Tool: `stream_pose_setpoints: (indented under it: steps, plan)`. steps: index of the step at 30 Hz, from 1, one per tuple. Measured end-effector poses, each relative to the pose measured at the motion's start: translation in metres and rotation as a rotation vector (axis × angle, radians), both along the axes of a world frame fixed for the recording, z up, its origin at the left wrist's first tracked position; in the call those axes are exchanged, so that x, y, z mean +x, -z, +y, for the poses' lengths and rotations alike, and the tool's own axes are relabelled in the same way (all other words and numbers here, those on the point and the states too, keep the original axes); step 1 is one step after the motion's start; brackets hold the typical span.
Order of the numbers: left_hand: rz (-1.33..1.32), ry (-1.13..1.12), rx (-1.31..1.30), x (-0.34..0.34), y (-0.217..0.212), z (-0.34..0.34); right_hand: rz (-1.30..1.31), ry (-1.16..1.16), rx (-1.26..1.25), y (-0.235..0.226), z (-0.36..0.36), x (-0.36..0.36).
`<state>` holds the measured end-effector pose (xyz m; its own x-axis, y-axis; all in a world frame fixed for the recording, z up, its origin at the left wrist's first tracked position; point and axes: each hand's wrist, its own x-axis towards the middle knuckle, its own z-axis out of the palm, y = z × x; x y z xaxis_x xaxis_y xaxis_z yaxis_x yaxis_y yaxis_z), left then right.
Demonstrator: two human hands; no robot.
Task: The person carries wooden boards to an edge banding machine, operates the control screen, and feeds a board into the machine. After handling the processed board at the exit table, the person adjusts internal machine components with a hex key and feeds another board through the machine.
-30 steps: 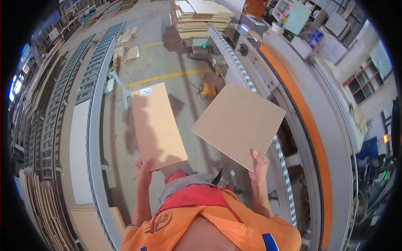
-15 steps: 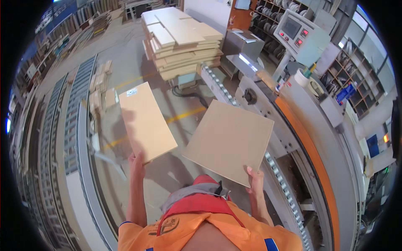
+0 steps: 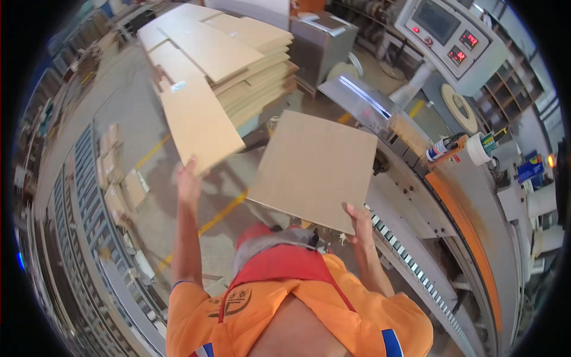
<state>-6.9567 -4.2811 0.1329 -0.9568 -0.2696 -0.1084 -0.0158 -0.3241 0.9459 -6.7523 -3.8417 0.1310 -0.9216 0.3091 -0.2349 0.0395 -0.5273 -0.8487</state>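
My left hand (image 3: 189,178) grips the near end of a narrow light wooden board (image 3: 199,122), which has a small white label at its far end. That far end overlaps the stack in view; whether it touches cannot be told. A squarer, greyish-brown board (image 3: 315,169) is held by its near right corner in my right hand (image 3: 360,221), thumb on top and the other fingers mostly hidden beneath. Both boards are off the floor, side by side with a gap between them. Ahead lies a tall stack of pale boards (image 3: 238,59).
On the right runs a long machine with an orange strip (image 3: 470,244), a roller track (image 3: 410,262) and a control panel (image 3: 446,35). A white cup (image 3: 477,149) stands on the machine. To the left are roller conveyors (image 3: 98,184) and small board pieces (image 3: 116,202) on the floor.
I have come nearer to the stack and the control panel. Both boards are still in my hands; the narrow one now reaches over the stack's near edge in view.
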Motion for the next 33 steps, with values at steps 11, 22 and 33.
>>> stream_pose_setpoints:
  steps: [11,22,33]
  plan:
    - [-0.042,0.134,0.039,-0.400,0.024,-0.044,-0.165,0.227,-0.090,0.015,-0.006,-0.212]
    - [-0.326,0.206,-0.499,-0.525,-0.035,-0.040,-0.063,0.374,-0.180,-0.003,0.011,-0.285]
    - [1.118,0.575,-1.274,-0.545,-0.282,0.313,-0.358,0.572,0.045,-0.001,0.052,-0.332]
